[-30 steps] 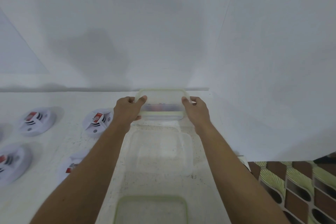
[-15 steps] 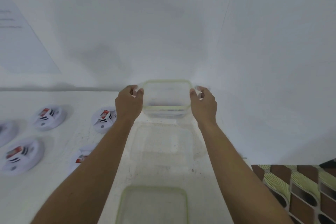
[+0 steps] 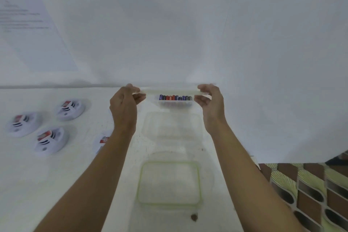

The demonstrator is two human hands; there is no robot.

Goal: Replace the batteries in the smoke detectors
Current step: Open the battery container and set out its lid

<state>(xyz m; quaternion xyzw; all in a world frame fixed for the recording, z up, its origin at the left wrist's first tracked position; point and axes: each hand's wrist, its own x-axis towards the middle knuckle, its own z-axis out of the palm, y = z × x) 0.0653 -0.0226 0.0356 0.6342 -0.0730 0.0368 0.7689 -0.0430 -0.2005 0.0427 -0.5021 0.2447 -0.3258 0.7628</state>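
Note:
A small clear box (image 3: 190, 104) stands at the far edge of the white table, with a row of blue, red and black batteries (image 3: 176, 98) in it. Just above it, my left hand (image 3: 125, 107) and my right hand (image 3: 211, 103) pinch the two ends of its pale lid (image 3: 169, 91), which is seen almost edge-on. Three white smoke detectors with red labels lie to the left: a far detector (image 3: 70, 109), a left detector (image 3: 23, 123) and a near detector (image 3: 50, 140). My left forearm half hides one more detector (image 3: 103, 140).
An empty clear container (image 3: 173, 128) sits just in front of the battery box. Closer to me lies a green-rimmed lid (image 3: 168, 182). A white wall rises right behind the table. The table's right edge (image 3: 252, 158) borders a patterned floor. A printed sheet (image 3: 28, 24) hangs on the wall at left.
Both hands have raised the lid off the battery box, and the batteries inside now show. The view has tilted slightly, so the detectors appear further right.

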